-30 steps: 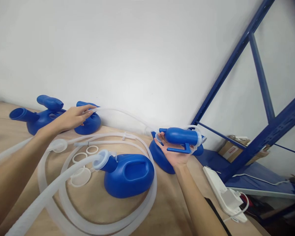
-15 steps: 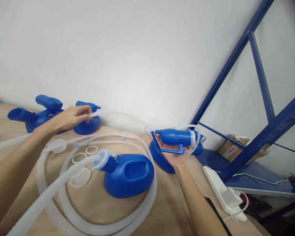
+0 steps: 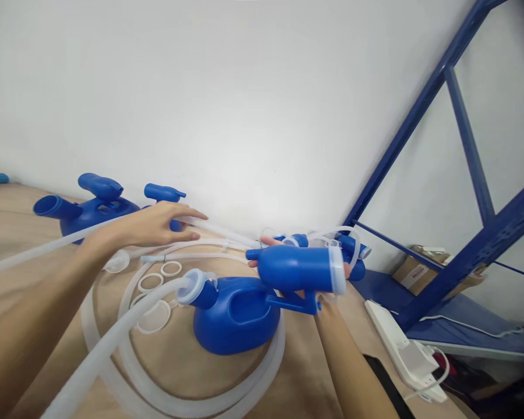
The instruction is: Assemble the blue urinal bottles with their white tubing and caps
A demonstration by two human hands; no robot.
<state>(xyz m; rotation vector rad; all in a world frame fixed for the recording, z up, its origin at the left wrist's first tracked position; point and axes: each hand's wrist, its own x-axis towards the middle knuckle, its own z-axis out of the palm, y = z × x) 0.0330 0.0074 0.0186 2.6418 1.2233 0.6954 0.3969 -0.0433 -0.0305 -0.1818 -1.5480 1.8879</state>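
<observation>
My right hand [image 3: 332,291] is closed around a blue bottle-shaped urinal piece [image 3: 294,269] with a narrow spout, a side handle and a translucent white cap ring. It is held on its side, partly in front of a blue urinal bottle [image 3: 238,317] on the table, whose neck carries a white cap with a thick hose [image 3: 100,355]. To the left, my left hand [image 3: 157,224] has its thumb and fingers apart. A translucent tube [image 3: 220,230] runs behind it towards the right hand. Part of a smaller blue bottle [image 3: 161,191] is hidden behind the left hand.
Another blue urinal bottle [image 3: 96,212] stands at the left rear. Coiled hose [image 3: 187,404], white rings [image 3: 151,283] and a translucent lid [image 3: 154,317] lie on the table [image 3: 305,372]. At the right are a power strip [image 3: 397,343] and a blue metal rack [image 3: 467,145].
My right hand has brought the blue urinal piece nearer and leftward, in front of the bottle. My left hand's fingers have spread from a pinch on the tube. The view has shifted slightly.
</observation>
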